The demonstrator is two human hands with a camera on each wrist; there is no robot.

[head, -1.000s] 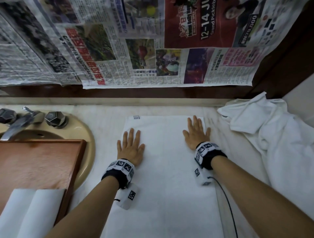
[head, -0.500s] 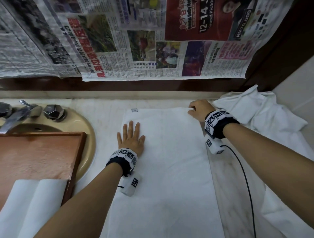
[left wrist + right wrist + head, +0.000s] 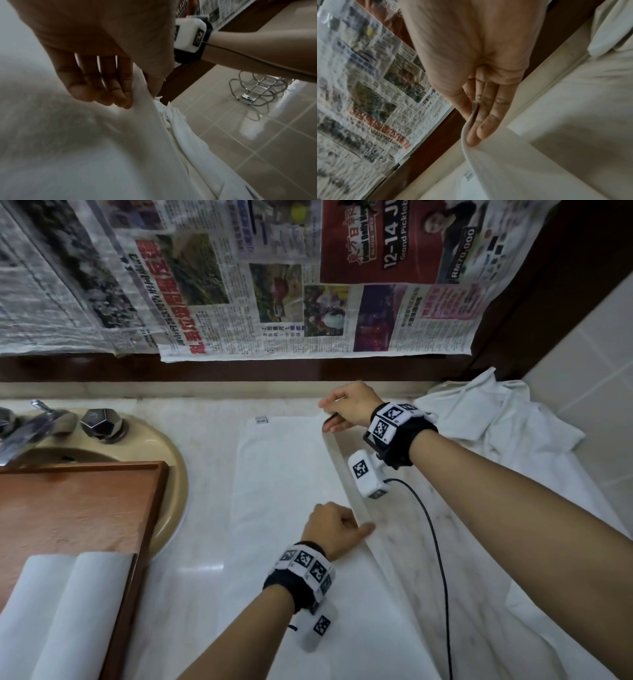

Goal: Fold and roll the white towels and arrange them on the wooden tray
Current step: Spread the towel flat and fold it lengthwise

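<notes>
Both hands pinching towel edge, crumpled towels right, tray left

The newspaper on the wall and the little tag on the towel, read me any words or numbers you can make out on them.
"12-14 JU", cut off at the frame edge: red advert on the newspaper.
"Grand Pickleb", cut off: same advert.
"RM70,000": dark strip in that advert.
Large red Chinese headline: visible, but I cannot read it reliably.
Small column print: too small to read.
Tag on the towel: too small to read.

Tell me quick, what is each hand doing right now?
Left hand: pinches the right edge of the white towel partway down.
Right hand: pinches the same towel's far right corner, lifted off the counter.
</notes>
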